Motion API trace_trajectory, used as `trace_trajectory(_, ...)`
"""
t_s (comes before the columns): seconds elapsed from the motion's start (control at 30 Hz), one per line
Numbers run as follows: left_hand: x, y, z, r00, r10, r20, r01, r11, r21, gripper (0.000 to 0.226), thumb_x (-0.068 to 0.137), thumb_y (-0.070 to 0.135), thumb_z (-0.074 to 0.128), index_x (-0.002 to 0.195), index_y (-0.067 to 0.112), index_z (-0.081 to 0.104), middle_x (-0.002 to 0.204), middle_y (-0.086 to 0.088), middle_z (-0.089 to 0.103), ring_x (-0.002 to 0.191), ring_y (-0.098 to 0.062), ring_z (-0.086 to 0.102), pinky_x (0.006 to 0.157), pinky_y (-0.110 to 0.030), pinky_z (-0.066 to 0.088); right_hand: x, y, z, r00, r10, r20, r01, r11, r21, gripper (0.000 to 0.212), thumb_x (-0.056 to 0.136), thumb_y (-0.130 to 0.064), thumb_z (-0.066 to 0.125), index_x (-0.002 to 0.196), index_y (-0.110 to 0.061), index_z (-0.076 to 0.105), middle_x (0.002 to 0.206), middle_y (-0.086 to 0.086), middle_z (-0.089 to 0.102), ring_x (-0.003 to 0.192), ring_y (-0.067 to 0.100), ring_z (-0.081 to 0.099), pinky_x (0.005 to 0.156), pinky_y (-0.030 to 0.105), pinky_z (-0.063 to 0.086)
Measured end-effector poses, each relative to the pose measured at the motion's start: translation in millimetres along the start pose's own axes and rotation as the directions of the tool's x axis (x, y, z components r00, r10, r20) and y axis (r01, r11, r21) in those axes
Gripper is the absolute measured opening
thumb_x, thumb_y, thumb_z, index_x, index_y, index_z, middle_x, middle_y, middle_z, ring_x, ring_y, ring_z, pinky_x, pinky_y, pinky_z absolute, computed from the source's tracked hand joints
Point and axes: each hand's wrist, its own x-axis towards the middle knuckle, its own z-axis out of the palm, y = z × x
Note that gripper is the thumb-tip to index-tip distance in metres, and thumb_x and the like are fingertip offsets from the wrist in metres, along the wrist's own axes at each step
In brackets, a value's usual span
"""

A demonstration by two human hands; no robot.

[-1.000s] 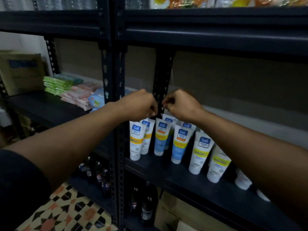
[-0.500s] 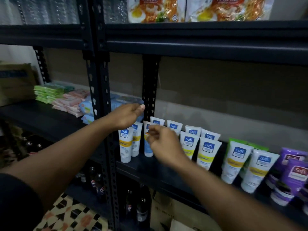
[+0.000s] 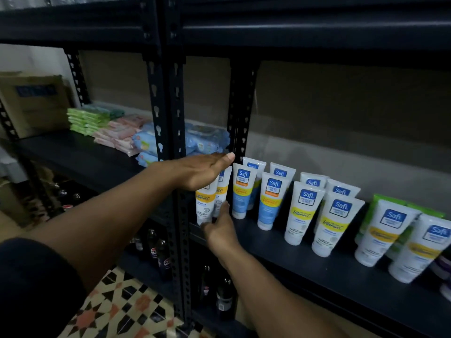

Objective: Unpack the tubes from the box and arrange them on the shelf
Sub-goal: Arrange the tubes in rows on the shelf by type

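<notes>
Smooth white tubes (image 3: 302, 213) stand cap-down on the dark metal shelf (image 3: 305, 272); the left hand (image 3: 205, 173), grip wide and flat, covers the leftmost tops, while the right hand (image 3: 220, 231), grip wide too, reaches their caps.

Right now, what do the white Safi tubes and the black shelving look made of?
White squeeze tubes with blue Safi labels: likely soft plastic, smooth semi-gloss; flat crimped tops, printed bands.
Black shelf board: matte, material unclear, possibly painted metal or laminate.
Black perforated upright: probably painted steel, judging by punched keyhole slots.
</notes>
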Motion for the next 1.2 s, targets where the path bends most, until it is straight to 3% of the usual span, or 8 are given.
trace_trajectory(0.13, 1, -8, 0, 0.998, -0.027, 0.059, 0.031, 0.997, -0.064, 0.070, 0.091, 0.068, 0.003, 0.151, 0.035, 0.016, 0.159, 0.012, 0.016, 0.146, -0.010, 0.015, 0.116, -0.030, 0.011, 7, 3, 6, 1.000, 0.001, -0.003, -0.001, 1.000, 0.003, 0.093, 0.087, 0.001, 0.051, 0.156, -0.016, -0.009, 0.163, 0.000, 0.017, 0.146, 0.018, 0.026, 0.119, 0.038, 0.027)
trace_trajectory(0.3, 5, -19, -2, 0.998, -0.033, 0.054, 0.037, 0.997, -0.071, 0.080, 0.082, 0.079, 0.001, 0.150, 0.039, 0.019, 0.159, 0.011, 0.019, 0.146, -0.012, 0.017, 0.120, -0.039, 0.014, 10, 1, 13, 0.999, 0.019, -0.028, -0.019, 1.000, 0.005, 0.091, 0.088, 0.001, 0.051, 0.155, -0.014, -0.008, 0.164, 0.004, 0.010, 0.148, 0.022, 0.022, 0.121, 0.039, 0.024)
trace_trajectory(0.77, 0, -13, 0, 0.999, 0.025, 0.033, -0.026, 0.999, 0.047, 0.065, 0.096, 0.060, 0.004, 0.153, 0.030, 0.012, 0.160, 0.010, 0.009, 0.147, -0.008, 0.006, 0.106, -0.020, 0.004, 7, -7, 24, 0.999, 0.028, -0.046, -0.033, 0.995, -0.094, 0.092, 0.090, 0.001, 0.047, 0.153, -0.013, -0.019, 0.165, 0.007, 0.003, 0.149, 0.025, 0.019, 0.120, 0.039, 0.025)
trace_trajectory(1.0, -2, -21, 3, 0.991, 0.111, 0.067, -0.119, 0.986, 0.121, 0.061, 0.099, 0.053, 0.008, 0.154, 0.026, 0.005, 0.160, 0.013, 0.002, 0.145, 0.000, 0.000, 0.107, -0.014, -0.003, 4, -9, 22, 0.999, 0.041, 0.003, -0.040, 0.992, -0.119, 0.091, 0.091, 0.005, 0.049, 0.152, -0.007, -0.017, 0.161, 0.006, -0.023, 0.151, 0.020, -0.003, 0.119, 0.022, 0.007)
trace_trajectory(1.2, -2, -25, 2, 0.986, 0.146, 0.087, -0.158, 0.975, 0.158, 0.061, 0.099, 0.053, 0.007, 0.154, 0.027, 0.003, 0.160, 0.015, 0.000, 0.144, 0.004, -0.002, 0.107, -0.013, -0.003, 3, -10, 20, 0.999, 0.044, 0.005, -0.043, 0.991, -0.123, 0.092, 0.091, 0.005, 0.051, 0.152, -0.007, -0.016, 0.161, 0.006, -0.024, 0.151, 0.018, -0.005, 0.115, 0.018, 0.006)
